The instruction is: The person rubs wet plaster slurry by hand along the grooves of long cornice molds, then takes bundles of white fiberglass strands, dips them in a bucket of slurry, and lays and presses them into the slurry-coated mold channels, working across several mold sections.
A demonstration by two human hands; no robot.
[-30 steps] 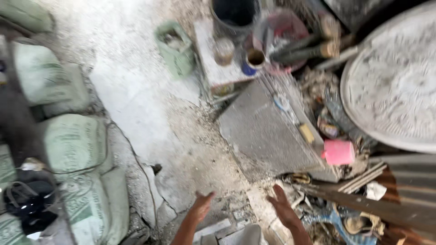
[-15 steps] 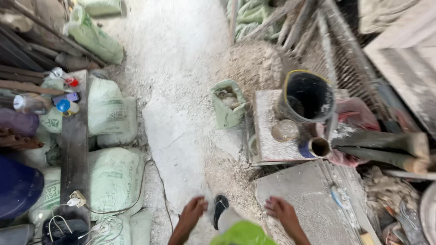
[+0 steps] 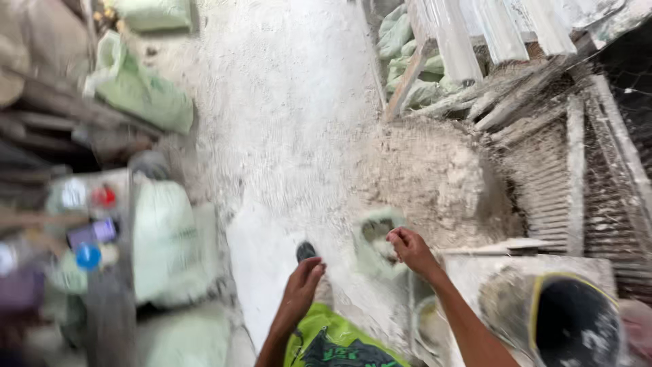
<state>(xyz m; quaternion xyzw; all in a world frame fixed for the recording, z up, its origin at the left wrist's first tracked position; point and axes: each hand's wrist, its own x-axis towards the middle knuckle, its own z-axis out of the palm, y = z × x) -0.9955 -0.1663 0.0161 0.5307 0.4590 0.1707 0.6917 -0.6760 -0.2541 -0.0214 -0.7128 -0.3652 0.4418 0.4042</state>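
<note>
Dusty green container [image 3: 375,238] sits beside curled right-hand fingers [image 3: 401,239]; left-hand fingers [image 3: 309,272] hang loosely together.

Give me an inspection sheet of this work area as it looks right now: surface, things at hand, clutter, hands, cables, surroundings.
Surface: dusty white floor, coated in powder.
Things at hand: small green container on the floor, whitish contents inside; pile of pale powder just behind it.
Clutter: green sacks at left, bottles on a dark ledge, dark bucket at lower right.
Hands: left hand loosely curled, holding nothing; right hand closed into a loose fist at the container's rim, contact blurred.
Cables: nothing seen.
Surroundings: wooden planks and more sacks at upper right; picture is motion-blurred.
</note>
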